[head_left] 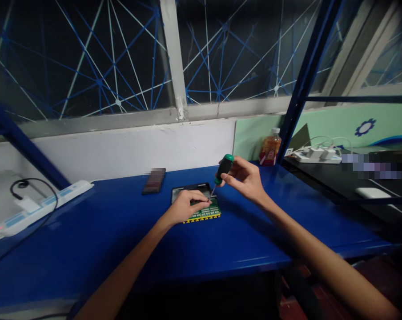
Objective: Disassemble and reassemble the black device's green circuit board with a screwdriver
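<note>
My right hand (247,178) grips a screwdriver (224,168) with a green and black handle, its thumb and fingers around the handle. The tool is tilted, its thin shaft running down and left to a green circuit board (211,210). Over the board lies my left hand (186,205), thumb and forefinger drawn together at the screwdriver's tip. Whatever may be pinched there is too small to make out. A yellow strip (204,219) runs along the board's near edge. Behind it is a black, open shallow case (201,186), partly hidden by my left hand.
A dark phone-like slab (154,181) lies back left on the blue table (121,249). At far left is a white power strip (47,206) with a black cable. A drink bottle (270,147) stands back right, beside a blue post (292,120). Another power strip (317,155) lies beyond.
</note>
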Tool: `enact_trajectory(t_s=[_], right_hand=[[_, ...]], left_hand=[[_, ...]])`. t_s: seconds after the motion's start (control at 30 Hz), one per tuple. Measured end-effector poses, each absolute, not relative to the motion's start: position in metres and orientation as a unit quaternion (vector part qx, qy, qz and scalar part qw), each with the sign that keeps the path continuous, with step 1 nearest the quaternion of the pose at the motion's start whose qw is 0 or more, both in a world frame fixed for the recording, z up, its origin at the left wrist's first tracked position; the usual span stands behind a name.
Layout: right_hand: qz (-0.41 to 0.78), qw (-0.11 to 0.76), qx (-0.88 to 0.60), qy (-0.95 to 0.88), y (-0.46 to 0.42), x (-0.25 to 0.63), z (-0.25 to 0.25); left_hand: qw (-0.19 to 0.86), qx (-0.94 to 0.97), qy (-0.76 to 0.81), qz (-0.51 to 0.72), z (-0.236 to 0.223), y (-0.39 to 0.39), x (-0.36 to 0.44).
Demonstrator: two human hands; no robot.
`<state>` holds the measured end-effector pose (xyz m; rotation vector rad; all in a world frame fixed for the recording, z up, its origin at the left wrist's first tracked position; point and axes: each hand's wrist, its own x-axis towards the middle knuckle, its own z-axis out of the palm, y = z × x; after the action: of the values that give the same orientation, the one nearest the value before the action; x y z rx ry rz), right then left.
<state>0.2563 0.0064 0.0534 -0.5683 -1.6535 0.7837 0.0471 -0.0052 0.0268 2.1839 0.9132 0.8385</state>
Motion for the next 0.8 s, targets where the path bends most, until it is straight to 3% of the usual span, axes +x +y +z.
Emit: enact_trajectory(t_s=[0.8], right_hand=[[0.337,0.617,-0.217,-0.677,0.005,0.251,0.054]], left_hand=[[0.292,0.768,0.394,0.411,0.018,-0.004,0.045]])
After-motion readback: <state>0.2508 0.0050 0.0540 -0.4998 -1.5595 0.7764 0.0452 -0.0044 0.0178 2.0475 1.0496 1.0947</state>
